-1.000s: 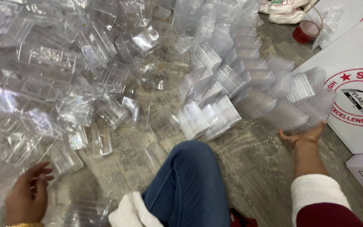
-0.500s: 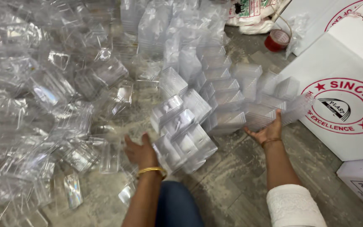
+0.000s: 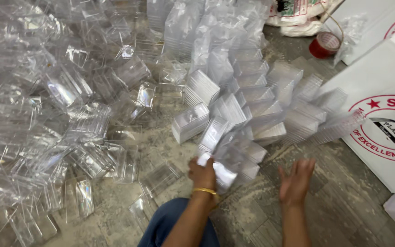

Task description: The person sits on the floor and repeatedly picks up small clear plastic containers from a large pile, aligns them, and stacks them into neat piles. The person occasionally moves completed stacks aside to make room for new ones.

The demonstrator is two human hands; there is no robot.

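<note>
The left hand (image 3: 203,173) came up from the bottom middle of the frame, with a gold bangle (image 3: 205,190) on its wrist. Its fingers were curled tight around a stack of clear plastic trays (image 3: 227,160), which sat in the middle of the frame, a bit below centre. The stack leaned up and to the right from the hand.

The right hand (image 3: 296,179) was just to the right of it, in the lower right part of the frame. Its arm reached up from the bottom edge. The fingers were spread wide and the hand held nothing. It was near the stack but not touching it.

More stacks of clear trays (image 3: 270,105) lay just above both hands on the grey floor (image 3: 344,201). A big heap of loose clear trays (image 3: 46,114) filled the left side. A white cardboard box (image 3: 385,114) stood at the right edge.
</note>
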